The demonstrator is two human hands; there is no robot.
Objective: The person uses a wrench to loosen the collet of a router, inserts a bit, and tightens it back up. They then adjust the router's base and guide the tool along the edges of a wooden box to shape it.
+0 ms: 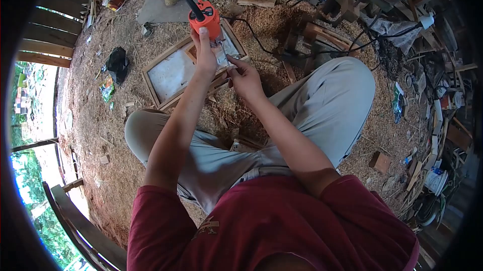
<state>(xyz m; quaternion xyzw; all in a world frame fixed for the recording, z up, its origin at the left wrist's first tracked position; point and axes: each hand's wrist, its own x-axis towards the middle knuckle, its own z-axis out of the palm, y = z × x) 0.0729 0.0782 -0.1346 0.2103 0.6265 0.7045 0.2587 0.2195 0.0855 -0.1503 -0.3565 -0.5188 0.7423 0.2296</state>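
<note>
Over shavings-strewn floor [113, 135], the left hand [204, 56] grips an orange cylindrical power tool [211, 25], its axis slanting toward the right hand [244, 78], which pinches a thin metal rod [225, 56].

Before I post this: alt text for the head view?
A person's left hand holds an orange power tool while the right hand pinches a thin metal piece near its base. A wood-framed panel lies below them on ground strewn with shavings and scraps.
</note>
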